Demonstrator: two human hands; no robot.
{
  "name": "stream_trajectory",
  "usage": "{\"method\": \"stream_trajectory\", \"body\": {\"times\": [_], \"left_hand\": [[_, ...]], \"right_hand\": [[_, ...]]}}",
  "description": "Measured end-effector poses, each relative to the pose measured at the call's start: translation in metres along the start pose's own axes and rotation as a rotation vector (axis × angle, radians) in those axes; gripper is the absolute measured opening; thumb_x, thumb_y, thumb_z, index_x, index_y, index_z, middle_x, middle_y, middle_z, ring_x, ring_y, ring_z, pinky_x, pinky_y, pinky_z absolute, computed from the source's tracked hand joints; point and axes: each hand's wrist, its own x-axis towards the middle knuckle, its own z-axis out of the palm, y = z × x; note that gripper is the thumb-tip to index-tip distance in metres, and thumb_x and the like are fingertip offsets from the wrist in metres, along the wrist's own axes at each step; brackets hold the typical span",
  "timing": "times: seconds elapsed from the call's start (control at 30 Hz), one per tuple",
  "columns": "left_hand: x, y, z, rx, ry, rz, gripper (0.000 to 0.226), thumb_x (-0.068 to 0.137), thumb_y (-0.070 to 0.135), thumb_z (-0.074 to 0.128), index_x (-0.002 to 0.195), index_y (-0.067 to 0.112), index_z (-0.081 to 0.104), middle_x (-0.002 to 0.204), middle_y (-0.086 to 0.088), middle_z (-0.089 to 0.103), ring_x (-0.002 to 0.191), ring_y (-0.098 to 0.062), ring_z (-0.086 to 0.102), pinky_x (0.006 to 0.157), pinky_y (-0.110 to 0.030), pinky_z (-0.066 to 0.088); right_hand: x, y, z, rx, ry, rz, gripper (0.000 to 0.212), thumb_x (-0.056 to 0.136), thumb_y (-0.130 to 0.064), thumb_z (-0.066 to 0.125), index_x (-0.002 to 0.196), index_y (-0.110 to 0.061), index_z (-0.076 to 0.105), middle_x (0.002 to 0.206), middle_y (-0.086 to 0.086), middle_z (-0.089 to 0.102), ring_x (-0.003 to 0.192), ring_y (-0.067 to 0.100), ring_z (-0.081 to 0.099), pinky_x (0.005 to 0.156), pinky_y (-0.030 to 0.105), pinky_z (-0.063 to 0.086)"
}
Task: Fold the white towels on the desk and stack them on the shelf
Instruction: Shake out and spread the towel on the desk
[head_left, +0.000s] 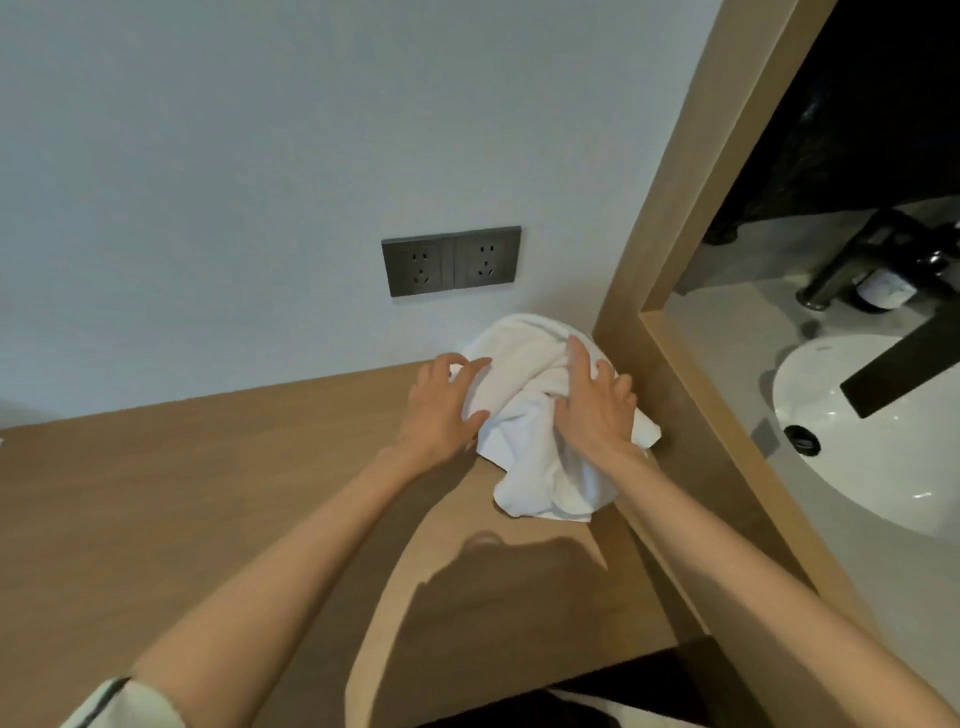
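A crumpled white towel (524, 395) lies in a heap on the wooden desk (234, 509), pushed into the far right corner against the wall and the wooden frame. My left hand (441, 410) rests on the towel's left side, fingers spread and curled onto the cloth. On the towel's right side lies my right hand (597, 405), fingers spread over a raised fold. Neither hand clearly pinches the cloth. No shelf is in view.
A dark double wall socket (451, 267) sits on the wall just above the towel. A wooden frame (670, 364) borders the desk on the right; beyond it are a white sink (857, 462) and a dark tap (852, 270). The desk's near edge runs along the bottom.
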Motion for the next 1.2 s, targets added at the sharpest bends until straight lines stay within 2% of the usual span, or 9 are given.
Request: {"method": "stream_trajectory", "body": {"times": [0.13,0.23,0.33,0.43,0.53,0.63,0.8,0.97,1.2], "left_hand": [[0.007,-0.008,0.001,-0.019,-0.168,-0.007,0.081,0.084,0.042,0.063,0.149,0.033,0.015,0.156,-0.009,0.013,0.139,-0.032,0.018,0.11,-0.043,0.027],[0.017,-0.014,0.008,-0.033,-0.207,0.012,0.086,0.085,0.044,0.062,0.15,0.035,0.006,0.158,-0.01,0.01,0.142,-0.033,0.017,0.113,-0.042,0.022],[0.029,-0.024,0.02,-0.022,-0.182,0.05,0.089,0.083,0.05,0.061,0.15,0.035,0.005,0.157,-0.011,0.015,0.142,-0.032,0.02,0.113,-0.041,0.023],[0.04,-0.034,0.036,-0.043,-0.134,0.057,0.088,0.08,0.061,0.057,0.149,0.035,0.009,0.144,-0.012,0.037,0.13,-0.031,0.039,0.101,-0.039,0.038],[0.046,-0.039,0.051,-0.09,-0.045,0.052,0.08,0.082,0.058,0.057,0.147,0.031,0.02,0.131,-0.013,0.044,0.12,-0.03,0.045,0.093,-0.036,0.039],[0.051,-0.046,0.062,-0.138,0.076,0.099,0.062,0.087,0.05,0.054,0.141,0.028,0.033,0.122,-0.01,0.051,0.111,-0.028,0.048,0.085,-0.033,0.039],[0.048,-0.053,0.05,-0.182,0.241,0.194,0.041,0.092,0.042,0.051,0.128,0.026,0.044,0.11,-0.006,0.055,0.099,-0.024,0.051,0.073,-0.033,0.039],[0.013,-0.052,0.008,-0.189,0.486,0.293,0.033,0.092,0.038,0.052,0.123,0.029,0.046,0.107,-0.003,0.054,0.097,-0.019,0.049,0.074,-0.034,0.043],[-0.076,-0.059,-0.064,-0.166,0.714,0.277,0.036,0.089,0.037,0.058,0.121,0.026,0.046,0.107,-0.006,0.054,0.096,-0.023,0.052,0.071,-0.035,0.042]], "right_hand": [[-0.002,-0.01,-0.003,0.045,-0.034,0.071,0.08,0.092,-0.032,0.053,0.15,-0.024,-0.001,0.149,0.022,0.026,0.131,0.044,0.031,0.109,0.047,0.028],[0.002,-0.011,0.001,0.02,-0.023,0.095,0.08,0.089,-0.037,0.057,0.149,-0.014,0.009,0.146,0.021,0.029,0.13,0.041,0.031,0.107,0.044,0.03],[0.008,-0.008,0.014,-0.029,0.064,0.086,0.062,0.089,-0.035,0.053,0.14,-0.009,0.028,0.139,0.018,0.036,0.121,0.037,0.035,0.101,0.042,0.03],[0.018,0.0,0.031,0.009,0.082,0.076,0.049,0.091,-0.03,0.048,0.133,-0.008,0.034,0.137,0.018,0.037,0.12,0.038,0.035,0.101,0.045,0.029],[0.031,0.009,0.048,0.048,0.155,0.037,0.04,0.094,-0.025,0.044,0.129,-0.006,0.038,0.135,0.016,0.04,0.118,0.038,0.038,0.098,0.046,0.031],[0.037,0.015,0.057,0.035,0.264,-0.08,0.026,0.097,-0.023,0.039,0.116,-0.006,0.043,0.127,0.015,0.045,0.11,0.037,0.041,0.089,0.044,0.033],[0.037,0.011,0.05,-0.011,0.495,-0.264,0.019,0.098,-0.025,0.04,0.111,-0.011,0.043,0.119,0.011,0.048,0.101,0.031,0.043,0.085,0.043,0.036],[0.01,-0.014,0.025,-0.015,0.759,-0.414,0.013,0.097,-0.016,0.046,0.109,-0.012,0.046,0.115,0.009,0.05,0.098,0.029,0.043,0.084,0.041,0.039],[-0.064,-0.075,-0.013,0.013,1.019,-0.662,0.016,0.091,0.002,0.044,0.103,-0.004,0.052,0.106,0.014,0.053,0.092,0.033,0.045,0.076,0.039,0.035]]}}
